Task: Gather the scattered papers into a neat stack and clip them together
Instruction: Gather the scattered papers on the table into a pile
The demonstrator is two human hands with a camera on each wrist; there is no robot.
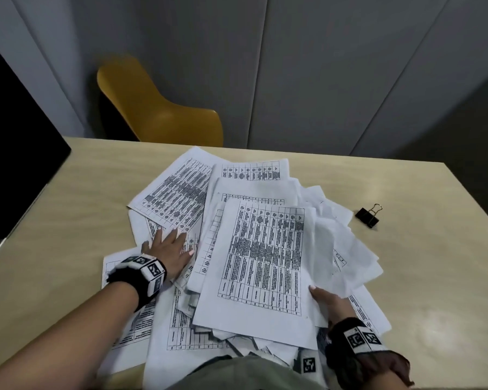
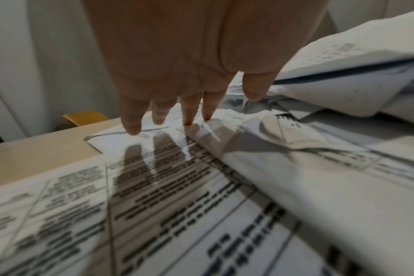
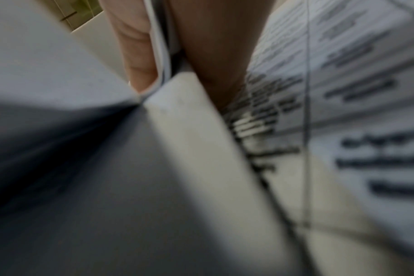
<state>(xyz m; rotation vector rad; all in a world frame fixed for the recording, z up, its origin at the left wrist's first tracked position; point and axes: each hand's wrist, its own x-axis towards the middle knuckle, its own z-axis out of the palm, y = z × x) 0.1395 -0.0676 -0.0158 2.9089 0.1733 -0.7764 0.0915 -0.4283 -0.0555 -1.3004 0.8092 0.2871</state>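
— On the light wooden table (image 1: 68,192): what lies where?
— Printed papers (image 1: 181,192) in a loose, overlapping heap, mid-table. Black binder clip (image 1: 367,217) apart from them, toward the right edge, lying on bare wood.
— Left hand (image 1: 169,249)?
— Flat, fingers (image 2: 132,123) straight and spread, palm down over the left part of the heap. Holds nothing.
— Right hand (image 1: 331,304)?
— At the heap's right side, thumb on top, pinching the edge of the upper sheets (image 1: 262,266); right wrist view blurred, thumb against sheet edges.
— Surroundings?
— Yellow chair (image 1: 158,108) beyond the far edge.
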